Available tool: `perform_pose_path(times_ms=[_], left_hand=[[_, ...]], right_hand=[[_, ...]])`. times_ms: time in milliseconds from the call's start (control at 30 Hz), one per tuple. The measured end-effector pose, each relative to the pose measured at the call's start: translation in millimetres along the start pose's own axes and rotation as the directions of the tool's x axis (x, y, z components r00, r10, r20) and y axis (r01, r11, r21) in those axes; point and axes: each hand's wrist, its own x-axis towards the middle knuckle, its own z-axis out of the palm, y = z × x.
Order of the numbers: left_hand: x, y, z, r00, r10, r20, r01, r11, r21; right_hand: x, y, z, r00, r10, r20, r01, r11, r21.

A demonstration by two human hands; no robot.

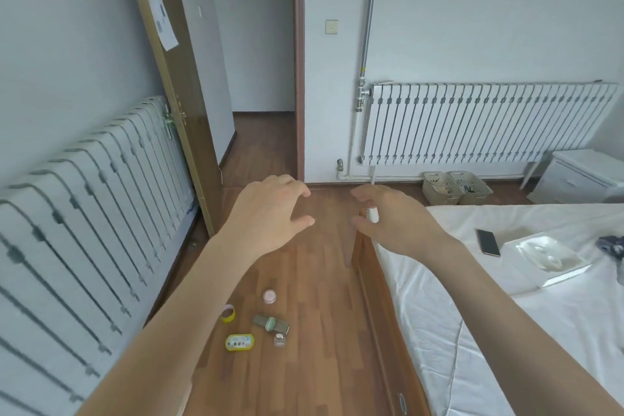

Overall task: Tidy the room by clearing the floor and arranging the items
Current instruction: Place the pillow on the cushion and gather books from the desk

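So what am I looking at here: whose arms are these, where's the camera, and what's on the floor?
No machine here: a person wears a camera on the head, looking down over both arms. The left hand is open and empty; the right hand seems to hold a small white object. On the wooden floor lie a pink-lidded jar, a tape roll, a grey-green case, a yellow tin and a tiny clear bottle. A phone and a white box sit on the bed.

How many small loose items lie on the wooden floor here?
5, beside the left forearm, which may hide more: pink jar, yellow tape roll, grey-green case, yellow tin, clear bottle. The right hand seems to hold a white tube, uncounted.
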Motion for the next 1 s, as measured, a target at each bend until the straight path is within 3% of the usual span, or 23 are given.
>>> perform_pose_path(times_ms=[233, 500, 1000], left_hand=[[-56, -11, -21, 0.983, -0.180, -0.029, 0.182, 0.981, 0.066], [-146, -11, -43, 0.915, -0.402, -0.035, 0.403, 0.909, 0.107], [-307, 17, -96, 0.698, -0.714, -0.050, 0.702, 0.669, 0.245]], right_hand=[[-1, -37, 17, 0.985, -0.168, 0.037, 0.166, 0.985, 0.047], [-27, -89, 38, 0.914, -0.389, 0.113, 0.376, 0.919, 0.121], [-100, -213, 64, 0.656, -0.733, 0.178, 0.671, 0.675, 0.306]])
